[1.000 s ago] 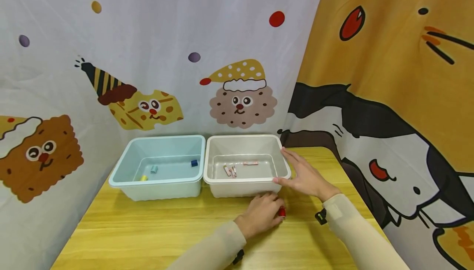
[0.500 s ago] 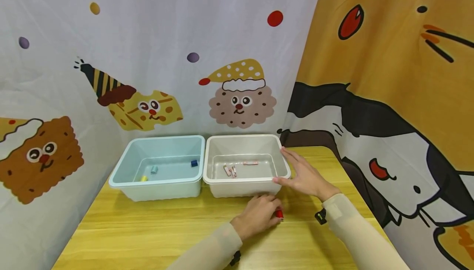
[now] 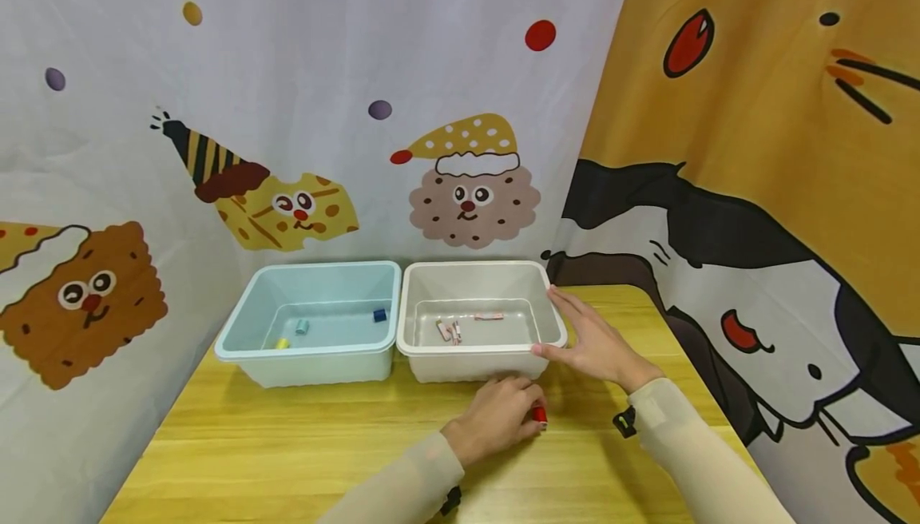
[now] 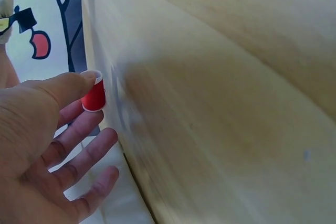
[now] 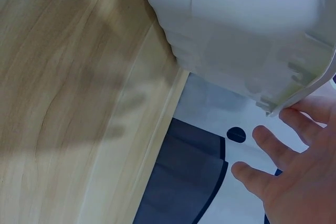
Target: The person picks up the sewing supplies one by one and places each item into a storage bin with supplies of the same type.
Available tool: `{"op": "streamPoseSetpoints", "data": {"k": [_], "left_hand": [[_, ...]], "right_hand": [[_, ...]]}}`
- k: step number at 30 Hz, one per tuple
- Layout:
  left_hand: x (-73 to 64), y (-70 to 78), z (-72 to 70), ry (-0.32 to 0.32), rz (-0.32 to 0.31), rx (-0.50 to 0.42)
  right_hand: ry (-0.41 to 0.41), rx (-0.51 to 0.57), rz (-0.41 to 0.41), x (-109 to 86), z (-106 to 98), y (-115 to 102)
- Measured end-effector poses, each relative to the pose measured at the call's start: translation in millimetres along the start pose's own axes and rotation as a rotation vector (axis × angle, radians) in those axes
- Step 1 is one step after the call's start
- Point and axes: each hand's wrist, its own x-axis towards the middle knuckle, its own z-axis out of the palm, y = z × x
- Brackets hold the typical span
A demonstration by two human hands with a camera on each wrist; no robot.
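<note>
My left hand pinches a small red thread spool with white ends, thumb against its top end and the lower fingers spread apart. The spool is just above or on the table, in front of the white bin; I cannot tell whether it touches the wood. My right hand rests on that bin's right front corner, thumb on the front rim and fingertips at the side rim. Several small pinkish-white slim pieces lie inside the white bin.
A light blue bin stands left of the white one, holding yellow, light blue and navy small pieces. Both bins sit on a wooden table against a printed curtain.
My left hand has shifted slightly left and toward me with the red thread spool still pinched. The right hand has stayed on the bin corner.
</note>
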Motion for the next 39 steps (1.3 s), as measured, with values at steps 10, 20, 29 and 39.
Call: {"op": "streamPoseSetpoints", "data": {"k": [10,20,29,39], "left_hand": [[-3.7,-3.9,-2.3,0.017,0.019,0.007],[-10.2,-4.2,-16.5,0.009,0.014,-0.006],[-19.1,-8.4,-33.5,0.033,0.018,-0.026],[-28.9,-13.8,-53.5,0.063,0.026,-0.037]], "right_hand": [[-0.003,-0.004,0.006,-0.3,1,0],[-0.007,-0.011,0.006,-0.8,1,0],[-0.011,-0.018,0.017,-0.4,1,0],[-0.013,-0.027,0.022,0.1,1,-1]]}}
